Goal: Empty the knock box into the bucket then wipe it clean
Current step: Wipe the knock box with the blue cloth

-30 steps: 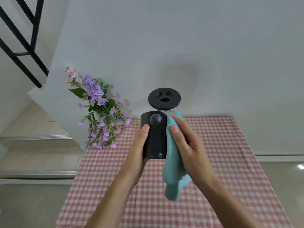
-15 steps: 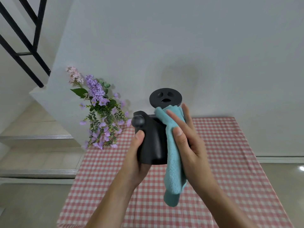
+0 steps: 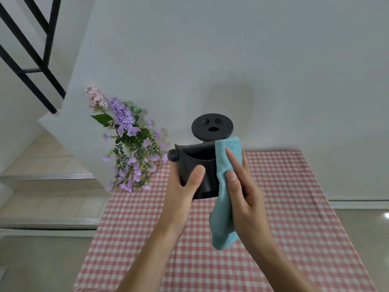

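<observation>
We have turned the black plastic knock box (image 3: 197,171), clasped in our left hand (image 3: 181,186) above the checked tabletop (image 3: 294,207); our right hand (image 3: 242,192) presses the blue microfibre cloth (image 3: 225,165) onto a fresh side, wiping underway.

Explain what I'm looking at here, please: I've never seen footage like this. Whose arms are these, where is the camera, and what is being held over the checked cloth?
There is no machine here. The single picture comes from a wide-angle camera worn on a person's head, looking forward and down, so the two bare arms reaching in from the bottom are the wearer's own.

The left hand grips a black knock box, a small open-topped tub with a round knob on its side. The right hand presses a light blue cloth against the box's rim and side, with the rest of the cloth hanging down.

Below is a table with a red-and-white checked tablecloth. At its far edge are purple and pink flowers and a black round stand with holes in its top. No bucket is visible.
</observation>
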`<state>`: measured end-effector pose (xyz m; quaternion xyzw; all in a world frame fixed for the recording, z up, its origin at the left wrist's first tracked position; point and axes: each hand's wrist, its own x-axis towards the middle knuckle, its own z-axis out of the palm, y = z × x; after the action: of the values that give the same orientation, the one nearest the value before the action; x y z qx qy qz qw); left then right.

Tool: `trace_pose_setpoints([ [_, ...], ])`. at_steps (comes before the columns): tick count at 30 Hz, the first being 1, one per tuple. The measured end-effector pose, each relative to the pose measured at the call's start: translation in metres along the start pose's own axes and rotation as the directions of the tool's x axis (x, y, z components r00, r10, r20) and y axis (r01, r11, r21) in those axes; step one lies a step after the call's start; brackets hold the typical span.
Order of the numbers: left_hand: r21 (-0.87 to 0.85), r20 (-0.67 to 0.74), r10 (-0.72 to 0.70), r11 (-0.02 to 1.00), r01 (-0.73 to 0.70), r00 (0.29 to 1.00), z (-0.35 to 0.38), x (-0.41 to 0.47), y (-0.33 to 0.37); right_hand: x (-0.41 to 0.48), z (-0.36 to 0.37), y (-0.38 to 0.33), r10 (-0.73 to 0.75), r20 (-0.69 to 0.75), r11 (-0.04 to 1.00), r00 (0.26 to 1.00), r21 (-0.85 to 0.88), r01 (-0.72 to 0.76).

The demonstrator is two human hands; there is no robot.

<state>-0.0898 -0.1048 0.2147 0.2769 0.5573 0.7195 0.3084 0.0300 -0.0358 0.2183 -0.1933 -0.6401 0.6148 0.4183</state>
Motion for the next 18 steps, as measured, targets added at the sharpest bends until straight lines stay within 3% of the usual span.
trace_pose_setpoints([
  [4,-0.269,0.057,-0.116,0.955,0.127,0.992,0.004,-0.002,0.005,-0.013,0.007,-0.002,-0.097,0.034,0.995,0.995,0.003,0.097],
  [8,-0.361,0.1,-0.153,0.915,0.179,0.983,-0.002,-0.005,0.0,-0.014,0.01,-0.001,0.106,-0.023,0.976,0.994,0.192,-0.1],
  [12,-0.334,0.052,-0.168,0.926,0.176,0.984,-0.001,-0.003,-0.002,-0.003,0.002,0.001,0.306,0.068,0.898,0.949,0.311,-0.312],
  [18,-0.135,-0.099,-0.13,0.984,0.116,0.987,-0.001,0.006,-0.004,-0.004,0.0,0.008,0.278,-0.054,0.944,0.959,0.202,-0.262],
])
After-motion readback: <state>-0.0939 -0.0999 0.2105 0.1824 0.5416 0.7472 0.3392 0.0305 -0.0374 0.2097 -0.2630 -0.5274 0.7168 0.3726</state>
